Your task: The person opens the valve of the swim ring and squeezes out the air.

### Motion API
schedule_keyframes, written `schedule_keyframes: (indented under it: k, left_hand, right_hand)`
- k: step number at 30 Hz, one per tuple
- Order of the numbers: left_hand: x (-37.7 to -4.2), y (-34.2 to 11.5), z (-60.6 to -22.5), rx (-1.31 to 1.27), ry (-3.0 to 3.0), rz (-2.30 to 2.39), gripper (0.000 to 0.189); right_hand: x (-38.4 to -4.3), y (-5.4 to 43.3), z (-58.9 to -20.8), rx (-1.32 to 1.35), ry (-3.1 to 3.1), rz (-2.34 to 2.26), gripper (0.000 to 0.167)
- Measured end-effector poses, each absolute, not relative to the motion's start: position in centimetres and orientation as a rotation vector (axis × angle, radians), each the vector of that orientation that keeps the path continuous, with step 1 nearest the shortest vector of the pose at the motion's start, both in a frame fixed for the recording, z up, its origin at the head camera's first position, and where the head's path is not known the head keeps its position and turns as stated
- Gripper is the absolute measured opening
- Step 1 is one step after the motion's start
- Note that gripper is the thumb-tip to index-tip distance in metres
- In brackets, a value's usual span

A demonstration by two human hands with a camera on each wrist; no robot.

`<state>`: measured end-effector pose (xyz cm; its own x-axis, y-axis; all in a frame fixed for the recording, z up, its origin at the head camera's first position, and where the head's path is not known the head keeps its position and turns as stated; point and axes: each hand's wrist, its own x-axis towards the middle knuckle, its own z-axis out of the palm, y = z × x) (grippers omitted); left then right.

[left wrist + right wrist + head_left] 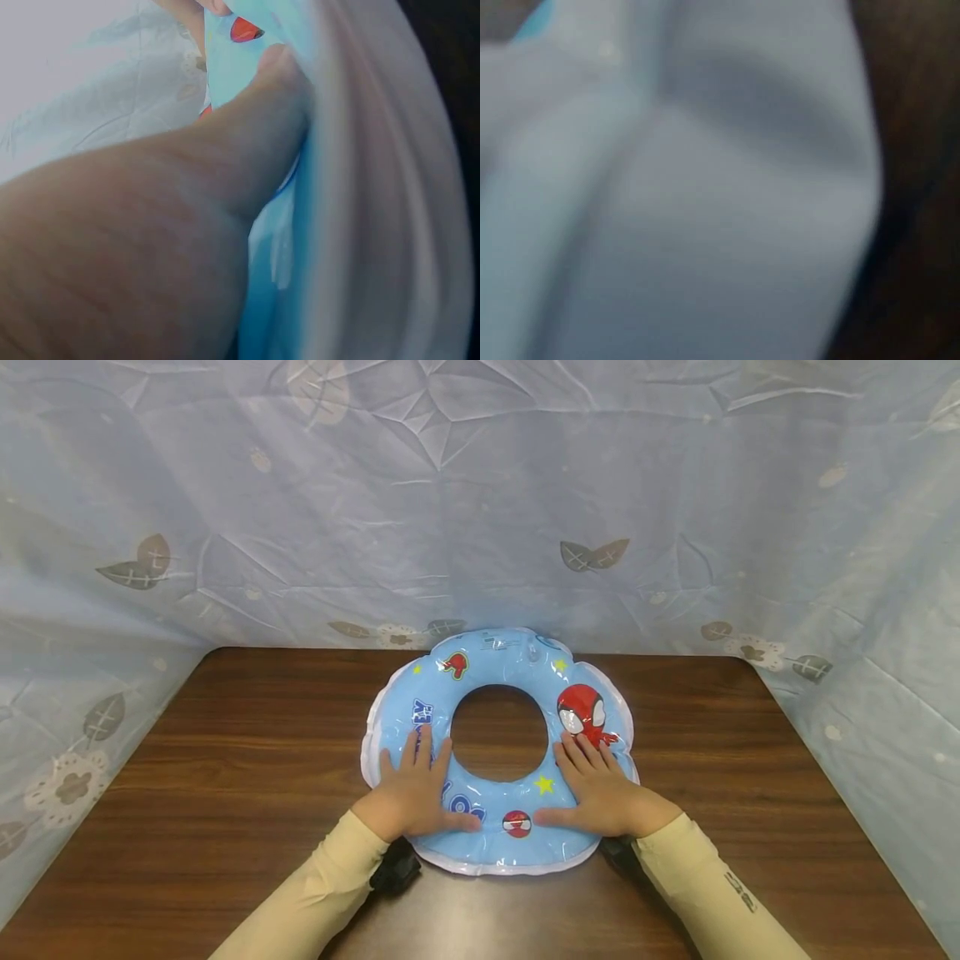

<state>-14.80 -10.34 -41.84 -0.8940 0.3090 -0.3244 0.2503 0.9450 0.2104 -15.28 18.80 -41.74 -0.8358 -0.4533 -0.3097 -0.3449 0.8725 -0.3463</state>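
A light blue inflatable swim ring (495, 652) with red spider-mask prints, yellow stars and a white edge lies flat on the table, puffed up with air. My left hand (412, 789) rests palm down on its near left part, fingers straight and spread, the thumb pointing inward. On the near right part my right hand (600, 789) lies the same way, fingertips beside the large red mask print. The left wrist view shows the left thumb (262, 112) against the ring's surface. Blurred, the ring's pale edge (727, 225) fills most of the right wrist view.
Under the ring is a dark brown wooden table (247, 760) with rounded far corners. A pale blue-grey cloth (480, 510) printed with leaves and flowers hangs behind it and along both sides. Black wrist devices (396, 868) sit under the sleeves.
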Motion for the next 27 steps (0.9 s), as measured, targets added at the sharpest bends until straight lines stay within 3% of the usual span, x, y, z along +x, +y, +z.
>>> schedule_keyframes:
  k: [27]
  left_hand:
    - [-14.4, -10.5, -41.7, 0.417, 2.711, 0.217, 0.129]
  right_hand:
    - [-15.7, 19.3, -44.1, -0.573, 2.675, -0.382, 0.124]
